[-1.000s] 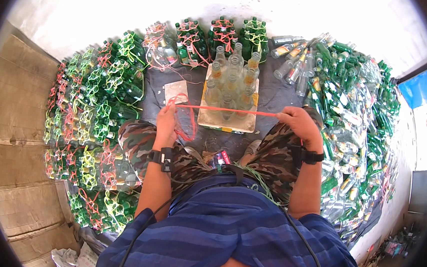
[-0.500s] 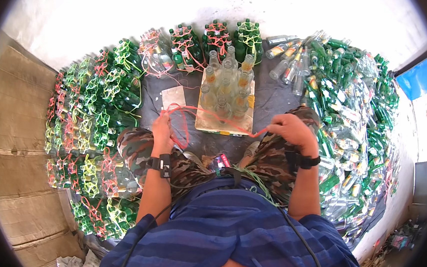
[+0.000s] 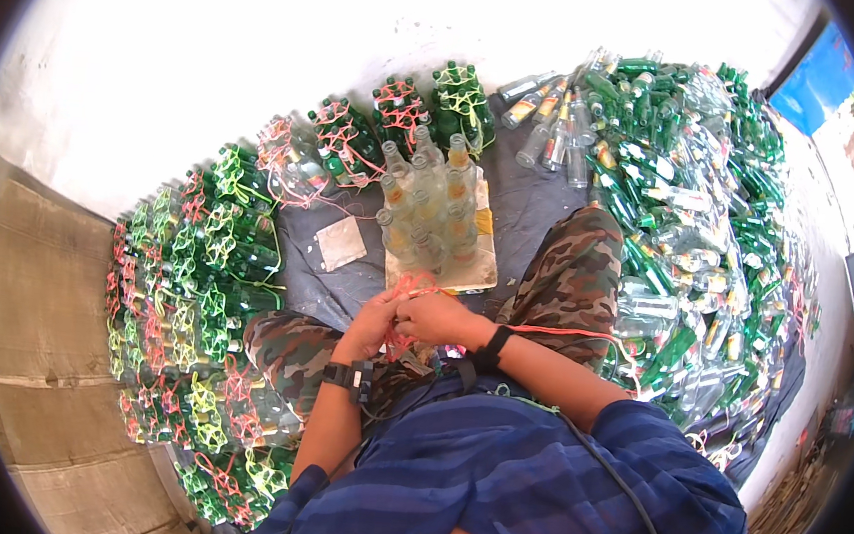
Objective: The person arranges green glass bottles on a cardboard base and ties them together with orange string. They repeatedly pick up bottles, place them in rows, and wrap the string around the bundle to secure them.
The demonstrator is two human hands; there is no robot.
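My left hand [image 3: 368, 327] and my right hand [image 3: 437, 318] are together over my lap, fingers closed. Between them they hold red plastic twine [image 3: 415, 287], bunched up in loops. One strand of it runs out to the right past my right wrist, over my knee. How the fingers grip it is partly hidden. Just beyond my hands, several clear glass bottles [image 3: 420, 204] stand upright in a tight group on a pale board [image 3: 484, 265]. My hands are apart from the bottles.
Green bottles bundled in red and yellow twine [image 3: 233, 242] are stacked at left, with more bundles [image 3: 399, 109] along the white wall. Loose green and clear bottles [image 3: 686, 227] heap at right. A pale square piece [image 3: 339, 244] lies on the dark sheet [image 3: 537, 205].
Both hands have come together toward my lap, the right moving left. The twine, stretched between them before, is now gathered, with a strand trailing right. The view has tilted.
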